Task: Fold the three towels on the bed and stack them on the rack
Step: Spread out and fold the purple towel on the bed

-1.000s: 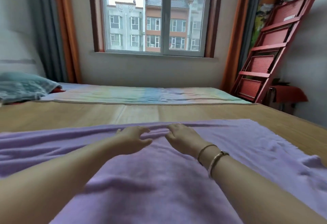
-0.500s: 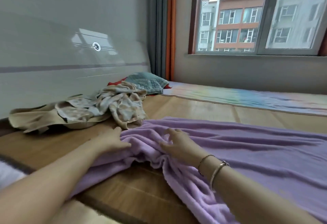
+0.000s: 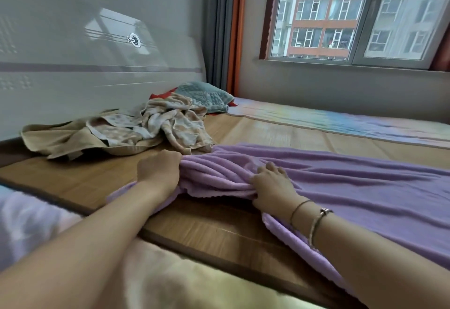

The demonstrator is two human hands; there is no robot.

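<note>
A large purple towel point(image 3: 353, 194) lies spread over the bed's bamboo mat point(image 3: 280, 135), running off to the right. Its left end is bunched into folds. My left hand point(image 3: 159, 171) grips that bunched left edge with curled fingers. My right hand point(image 3: 272, 186) grips the same edge a little to the right, thumb tucked under the cloth. A crumpled beige patterned towel point(image 3: 175, 121) lies just beyond the purple one, and a plain beige cloth point(image 3: 60, 138) sprawls to its left by the headboard. The rack is out of view.
A white headboard point(image 3: 85, 65) bounds the bed on the left. A teal pillow point(image 3: 204, 96) sits in the far corner. A pastel striped sheet point(image 3: 341, 121) covers the far side below the window point(image 3: 353, 16). A fuzzy pale blanket point(image 3: 36, 223) lies at the near edge.
The view swung left from the window and rack toward the headboard. Both hands moved from the towel's middle to its left end and closed on the bunched edge.
</note>
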